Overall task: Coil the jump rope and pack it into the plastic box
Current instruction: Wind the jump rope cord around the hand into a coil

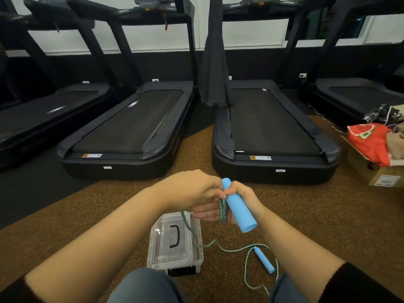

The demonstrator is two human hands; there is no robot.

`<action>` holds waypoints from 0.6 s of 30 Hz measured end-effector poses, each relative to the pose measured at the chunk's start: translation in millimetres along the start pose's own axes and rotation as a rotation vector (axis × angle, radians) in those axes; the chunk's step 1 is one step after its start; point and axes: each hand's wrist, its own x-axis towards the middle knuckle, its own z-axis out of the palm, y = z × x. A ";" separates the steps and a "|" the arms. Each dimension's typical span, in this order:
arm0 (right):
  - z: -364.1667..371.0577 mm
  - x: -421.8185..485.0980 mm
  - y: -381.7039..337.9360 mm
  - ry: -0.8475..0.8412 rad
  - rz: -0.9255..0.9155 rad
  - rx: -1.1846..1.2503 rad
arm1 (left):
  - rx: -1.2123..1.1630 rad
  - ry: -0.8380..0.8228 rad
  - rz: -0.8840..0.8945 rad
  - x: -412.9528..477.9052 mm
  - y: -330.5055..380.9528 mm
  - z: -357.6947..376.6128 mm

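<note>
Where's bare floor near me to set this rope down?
Bare floor: left of the plastic box, toward the treadmill, and right of your right forearm, up to the cardboard box. Crowded: right of the plastic box, loose rope and second handle.

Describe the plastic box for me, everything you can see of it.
The plastic box is clear and rectangular, its lid on, with a black handle lying flat on top and a dark latch at the near end. It sits upright on the speckled brown floor. The green jump rope crosses its far right corner.

Right hand (244, 199) grips blue handle (239, 208); left hand (194, 193) pinches rope (223, 209).
</note>
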 end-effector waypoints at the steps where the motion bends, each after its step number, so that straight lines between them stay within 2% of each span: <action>1: 0.2 0.0 1.3 -0.034 0.012 0.025 | -0.008 0.011 0.004 0.3 -0.9 -0.8; 8: -5.5 6.8 8.9 -0.092 0.075 0.061 | -0.147 0.093 -0.017 1.3 -15.0 -0.8; 13: 2.5 -4.5 6.1 -0.342 -0.016 0.042 | -0.235 0.144 0.028 7.2 -24.9 2.8; 18: 9.3 -9.6 2.4 -0.413 -0.056 0.116 | -0.448 0.292 0.024 11.4 -28.0 19.7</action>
